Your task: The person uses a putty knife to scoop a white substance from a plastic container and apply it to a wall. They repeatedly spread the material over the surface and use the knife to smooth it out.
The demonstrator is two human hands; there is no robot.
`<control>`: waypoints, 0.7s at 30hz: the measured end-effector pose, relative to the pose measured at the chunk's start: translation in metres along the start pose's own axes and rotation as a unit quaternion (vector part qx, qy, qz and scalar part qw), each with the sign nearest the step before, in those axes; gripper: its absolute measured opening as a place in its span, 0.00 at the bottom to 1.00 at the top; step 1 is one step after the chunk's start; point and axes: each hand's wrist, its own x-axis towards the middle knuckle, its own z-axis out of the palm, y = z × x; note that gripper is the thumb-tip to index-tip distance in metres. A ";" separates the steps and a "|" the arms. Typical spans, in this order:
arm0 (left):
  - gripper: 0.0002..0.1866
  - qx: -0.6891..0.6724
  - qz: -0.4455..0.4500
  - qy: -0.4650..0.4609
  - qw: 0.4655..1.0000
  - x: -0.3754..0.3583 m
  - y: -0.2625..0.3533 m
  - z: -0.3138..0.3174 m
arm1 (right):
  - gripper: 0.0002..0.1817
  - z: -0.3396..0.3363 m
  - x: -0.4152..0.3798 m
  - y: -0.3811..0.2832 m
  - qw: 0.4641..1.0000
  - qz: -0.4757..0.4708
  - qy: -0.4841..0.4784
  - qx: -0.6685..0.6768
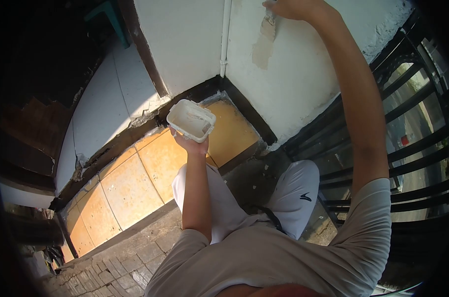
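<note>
Holding a white tub (191,120) from below near the middle of the frame, the left hand (189,143) has its fingers curled up around the tub's base above the orange floor tiles (135,183). At the top edge, the right hand (296,7) is closed on a scraper (270,17), its blade pressed to the white wall (303,74) at the head of a tan filler patch (264,44). A black railing (412,128) fills the right side.
</note>
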 end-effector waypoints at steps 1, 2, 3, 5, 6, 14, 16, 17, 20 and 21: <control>0.36 0.000 -0.002 0.005 1.000 0.000 -0.001 -0.001 | 0.12 -0.013 -0.002 -0.006 0.999 -0.002 0.039 0.033; 0.36 0.000 -0.004 0.004 1.000 -0.001 0.000 -0.001 | 0.13 -0.030 -0.010 -0.020 0.995 -0.004 0.079 0.065; 0.36 -0.002 -0.005 0.002 1.000 0.000 0.001 0.000 | 0.13 -0.043 -0.016 -0.031 0.988 -0.006 0.117 0.097; 0.35 -0.003 0.001 0.006 1.000 0.000 0.002 0.003 | 0.14 -0.061 -0.030 -0.041 0.988 0.002 0.111 0.103; 0.35 -0.001 0.005 0.011 1.000 0.001 0.003 0.004 | 0.14 -0.064 -0.034 -0.042 0.988 0.006 0.108 0.107; 0.34 -0.047 -0.018 -0.014 0.999 0.005 0.008 -0.002 | 0.18 -0.065 -0.041 -0.024 0.991 0.043 0.070 0.102; 0.34 -0.042 -0.019 -0.011 0.999 0.005 0.006 -0.005 | 0.18 -0.058 -0.046 -0.026 0.984 0.074 0.104 0.121; 0.34 -0.033 -0.021 0.001 0.999 0.005 0.005 -0.003 | 0.18 -0.056 -0.057 -0.033 0.978 0.096 0.121 0.142; 0.34 -0.024 -0.041 0.020 0.999 0.002 -0.005 0.006 | 0.17 -0.048 -0.105 -0.063 0.949 0.164 0.169 0.208; 0.34 -0.032 -0.059 0.010 0.998 -0.002 -0.009 0.011 | 0.15 -0.038 -0.119 -0.076 0.921 0.146 0.192 0.305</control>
